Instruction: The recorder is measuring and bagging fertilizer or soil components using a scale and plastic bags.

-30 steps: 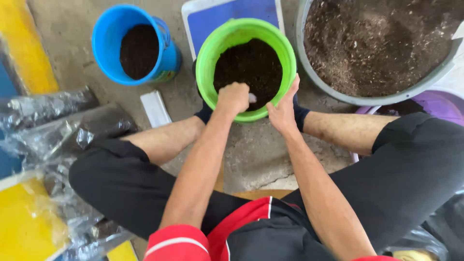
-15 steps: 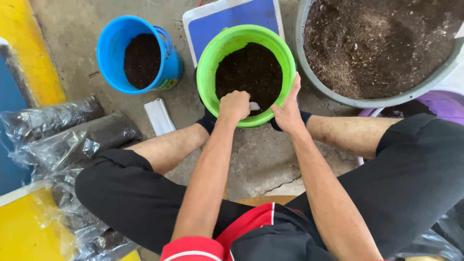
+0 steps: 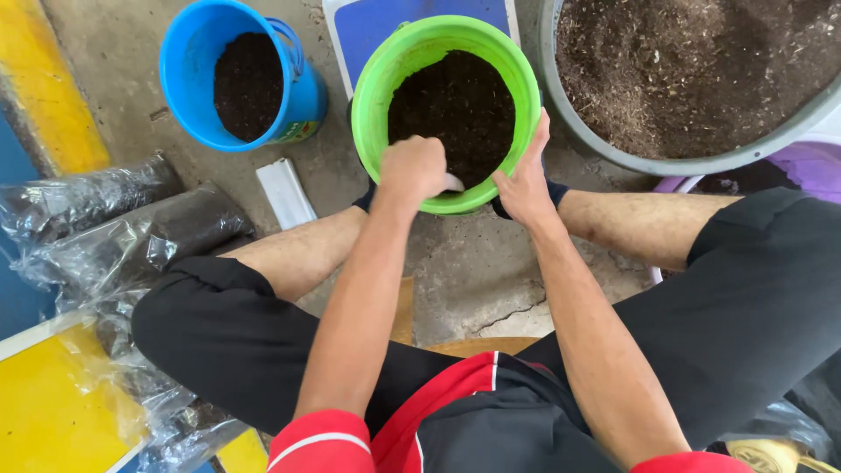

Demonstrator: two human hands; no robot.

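Observation:
A green bucket point(image 3: 377, 105) of dark soil stands on the concrete between my feet. My left hand point(image 3: 412, 166) is closed over its near rim, gripping a white scoop point(image 3: 452, 182) whose tip pokes out beside the fist into the soil. My right hand point(image 3: 526, 180) clasps the bucket's near right rim, fingers up along the outside, thumb at the edge. Most of the scoop is hidden under my left fist.
A blue bucket point(image 3: 188, 79) with dark soil stands at the upper left. A large grey tub point(image 3: 613, 144) of brown soil fills the upper right, with a purple container point(image 3: 810, 166) beside it. Clear soil-filled bags point(image 3: 131, 236) lie at left, a white strip point(image 3: 286, 193) nearby. A blue-topped scale point(image 3: 368, 26) sits behind the green bucket.
My left fist has shifted slightly down and left along the green bucket's near rim. The right hand keeps its hold on the rim.

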